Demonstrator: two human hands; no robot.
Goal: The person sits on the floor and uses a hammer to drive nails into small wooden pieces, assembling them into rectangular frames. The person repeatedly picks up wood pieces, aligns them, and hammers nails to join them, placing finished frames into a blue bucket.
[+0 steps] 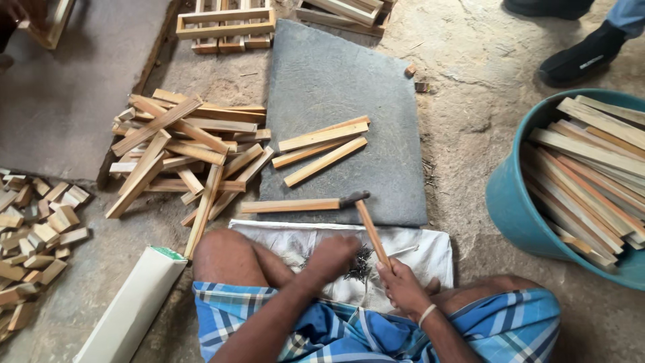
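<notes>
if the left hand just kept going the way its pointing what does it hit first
The left hand points right, down onto the white cloth. Going on, it would most likely first meet the dark pile of nails right at its fingertips, then the hammer handle. Depth is hard to judge.

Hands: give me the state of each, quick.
Left hand: fingers down in the pile of nails; grip cannot be told.
Right hand: closed around the hammer handle.

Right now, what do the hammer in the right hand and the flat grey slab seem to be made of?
The hammer in the right hand: pale, apparently unvarnished wooden handle with visible grain; its small dark, dull head looks like metal. The flat grey slab: probably stone, judging by its matt, mottled surface, though rubber matting cannot be ruled out.
</notes>
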